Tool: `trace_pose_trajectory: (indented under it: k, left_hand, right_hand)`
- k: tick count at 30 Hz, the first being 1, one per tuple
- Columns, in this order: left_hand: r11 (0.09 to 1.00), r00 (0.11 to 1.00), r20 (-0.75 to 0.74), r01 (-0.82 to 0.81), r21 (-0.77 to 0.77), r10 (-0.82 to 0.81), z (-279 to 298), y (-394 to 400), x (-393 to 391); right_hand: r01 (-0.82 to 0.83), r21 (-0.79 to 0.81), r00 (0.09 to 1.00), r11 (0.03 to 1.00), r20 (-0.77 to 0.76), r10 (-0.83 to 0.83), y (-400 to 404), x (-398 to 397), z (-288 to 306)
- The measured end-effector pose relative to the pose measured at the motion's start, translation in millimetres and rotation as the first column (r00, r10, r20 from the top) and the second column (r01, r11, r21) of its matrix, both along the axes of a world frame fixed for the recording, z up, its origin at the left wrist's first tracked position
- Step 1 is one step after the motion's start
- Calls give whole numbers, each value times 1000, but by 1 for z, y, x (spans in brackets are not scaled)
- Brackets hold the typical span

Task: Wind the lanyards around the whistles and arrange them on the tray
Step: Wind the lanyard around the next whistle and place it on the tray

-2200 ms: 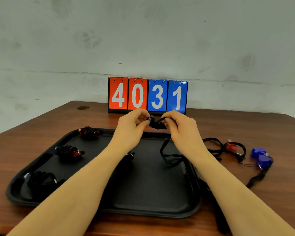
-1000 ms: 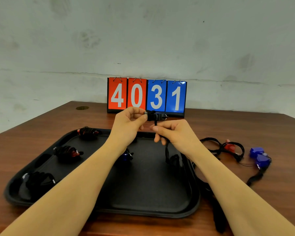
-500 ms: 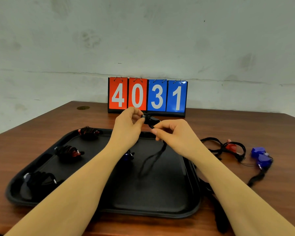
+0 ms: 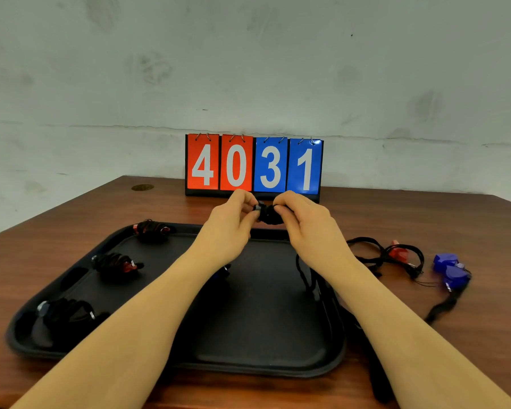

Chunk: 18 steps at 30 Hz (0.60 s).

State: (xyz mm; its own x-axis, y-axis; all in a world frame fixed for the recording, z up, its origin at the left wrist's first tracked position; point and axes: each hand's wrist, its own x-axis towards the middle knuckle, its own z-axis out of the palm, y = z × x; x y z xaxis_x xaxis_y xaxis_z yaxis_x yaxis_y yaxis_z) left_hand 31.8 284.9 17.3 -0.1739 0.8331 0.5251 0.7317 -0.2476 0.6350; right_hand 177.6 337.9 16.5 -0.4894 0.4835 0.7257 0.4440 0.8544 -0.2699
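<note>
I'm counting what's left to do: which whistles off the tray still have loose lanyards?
The red whistle and the blue whistle, both on the table right of the tray, their black lanyards trailing unwound. Those on the tray are bundled.

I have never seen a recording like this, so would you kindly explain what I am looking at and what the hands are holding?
There is no machine here: a head-worn camera looks down at a person's two bare hands. The left hand and right hand together pinch a black whistle wrapped in its lanyard, above a black tray on a wooden table. Three wound whistles lie along the tray's left side, such as one red whistle. To the right of the tray lie an unwound red whistle and blue whistles. A scoreboard reads 4031.
</note>
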Motion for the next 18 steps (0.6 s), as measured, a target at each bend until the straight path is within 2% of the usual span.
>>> trace_pose_trajectory:
  k: [7,14,18]
  left_hand:
    - [996,995,-41,88,21,-87,2,-3,2]
    - [996,996,-28,91,23,-90,3,-3,4]
    - [997,997,-37,74,-15,-74,4,-5,5]
  right_hand:
    - [-31,-51,982,998,-186,21,2,-2,-4]
    - [-53,-71,958,996,-284,31,0,-3,-2]
    - [-76,-124,958,989,-284,38,2,-2,-1]
